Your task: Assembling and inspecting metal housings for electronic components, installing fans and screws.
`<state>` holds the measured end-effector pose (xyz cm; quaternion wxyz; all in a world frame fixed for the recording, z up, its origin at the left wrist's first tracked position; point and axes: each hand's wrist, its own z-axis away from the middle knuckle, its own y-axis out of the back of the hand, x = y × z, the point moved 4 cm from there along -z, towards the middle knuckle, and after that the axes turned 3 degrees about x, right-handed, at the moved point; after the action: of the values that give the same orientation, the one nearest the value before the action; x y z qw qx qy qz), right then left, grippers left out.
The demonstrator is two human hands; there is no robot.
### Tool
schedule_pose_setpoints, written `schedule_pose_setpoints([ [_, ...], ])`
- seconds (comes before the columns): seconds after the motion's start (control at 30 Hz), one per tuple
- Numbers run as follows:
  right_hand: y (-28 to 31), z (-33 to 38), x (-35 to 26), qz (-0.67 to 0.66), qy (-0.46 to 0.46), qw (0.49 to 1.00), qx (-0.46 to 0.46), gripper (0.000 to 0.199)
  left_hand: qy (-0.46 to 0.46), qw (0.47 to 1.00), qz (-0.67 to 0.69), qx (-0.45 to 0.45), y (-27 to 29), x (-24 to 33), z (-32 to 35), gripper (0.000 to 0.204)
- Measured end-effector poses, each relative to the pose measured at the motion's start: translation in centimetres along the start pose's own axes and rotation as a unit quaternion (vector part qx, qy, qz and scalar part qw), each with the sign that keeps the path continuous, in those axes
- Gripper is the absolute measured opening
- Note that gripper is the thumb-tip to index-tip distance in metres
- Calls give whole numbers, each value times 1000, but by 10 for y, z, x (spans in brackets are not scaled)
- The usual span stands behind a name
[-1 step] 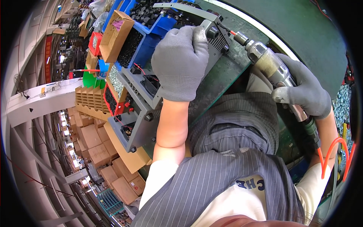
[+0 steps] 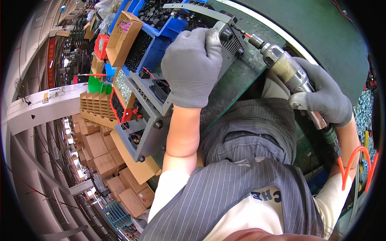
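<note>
My left hand [image 2: 192, 66], in a grey knitted glove, is closed at the edge of a grey metal housing [image 2: 227, 56] with vent slots. Its fingertips are partly hidden; the thumb lies beside a black round foot [image 2: 226, 35] on the housing. My right hand [image 2: 325, 96], gloved alike, wraps around a silver air screwdriver [image 2: 286, 68]. The tool's bit, with an orange sleeve, points left at the housing near that foot. Whether the tip touches a screw is too small to tell. An orange air hose [image 2: 345, 168] leaves the tool's rear end.
More grey housings [image 2: 150, 132] with fans and red wires stand left of my forearm. Beyond them are blue bins [image 2: 173, 29] of black parts, a cardboard box [image 2: 124, 38] and a red tray [image 2: 102, 46]. Stacked cartons [image 2: 105, 164] stand farther left. The green bench's edge runs before my lap.
</note>
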<state>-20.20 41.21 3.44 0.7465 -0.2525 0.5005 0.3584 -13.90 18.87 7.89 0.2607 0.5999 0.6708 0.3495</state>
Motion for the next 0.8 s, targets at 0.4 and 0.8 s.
schedule_pose_setpoints([
  [0.4,-3,18,5,62,4,998,21,74,14,979,193,63,19,11,14,8],
  [0.8,-53,11,133,-82,-10,996,-22,74,563,174,769,-246,-64,1,158,33],
])
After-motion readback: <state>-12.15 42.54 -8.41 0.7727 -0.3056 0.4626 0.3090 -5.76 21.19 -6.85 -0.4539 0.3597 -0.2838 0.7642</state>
